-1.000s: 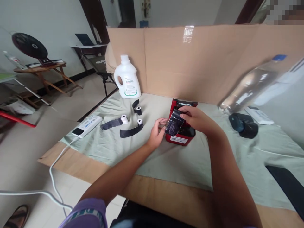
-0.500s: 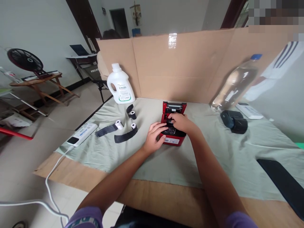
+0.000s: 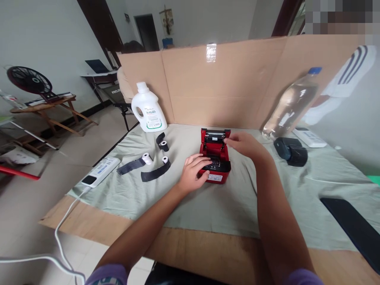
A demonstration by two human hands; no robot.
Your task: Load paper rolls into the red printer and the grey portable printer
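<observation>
A small red and black receipt printer (image 3: 218, 179) stands on the cloth in front of me. Its lid (image 3: 215, 136) is raised, so the red inner bay shows. My left hand (image 3: 193, 172) grips the printer's left front, fingers laid across the black top and thumb against the front face. At the lid's right edge, the fingertips of my right hand (image 3: 242, 143) are pinched together. To the left lie three small paper rolls with dark tails: a white one (image 3: 146, 158), a dark one (image 3: 163, 146) and another (image 3: 165, 161) with a curved strip.
A white jug (image 3: 149, 109) and a tilted clear bottle (image 3: 292, 103) stand before the cardboard screen (image 3: 219, 91). On the right are a dark device (image 3: 291, 151), a white device (image 3: 309, 137) and a phone (image 3: 352, 227). A corded white power strip (image 3: 101, 171) lies left. Another person's sleeve (image 3: 354, 73) shows at right.
My right hand has come out of the printer's bay and moved up and right to the lid's edge. My left hand has stayed on the printer's front. The view has shifted slightly.
</observation>
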